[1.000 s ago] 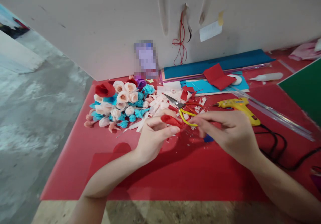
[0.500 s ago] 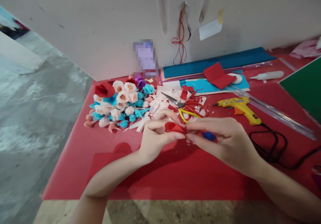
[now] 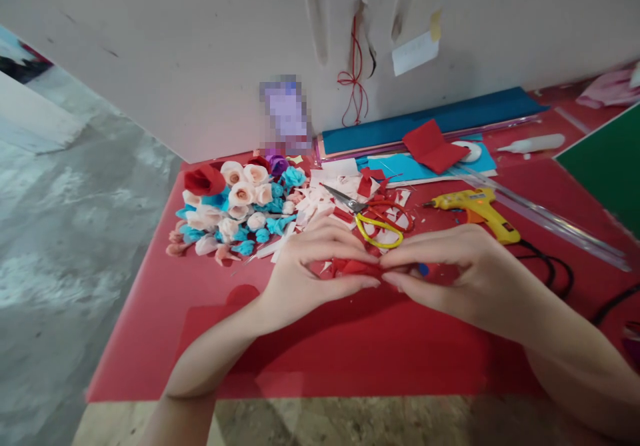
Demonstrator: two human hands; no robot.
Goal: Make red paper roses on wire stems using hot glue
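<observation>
My left hand curls round a small red crepe paper flower, its fingers above and its thumb below. At the flower's right end, the thumb and fingertips of my right hand are pinched on it. A round blue spot shows through the gap of my right hand; I cannot tell what it belongs to. Just beyond the hands lie scissors with one yellow and one red handle, on a heap of pale and red paper scraps.
Several paper flowers are piled at the left. A yellow glue gun with a black cord lies to the right. Behind are folded red paper, a tape roll, dark blue sheets and a white glue bottle before the wall.
My hands have turned the red flower, so its open end shows less. The left hand's fingers now arch further over it. More of the scissors' yellow handle shows.
</observation>
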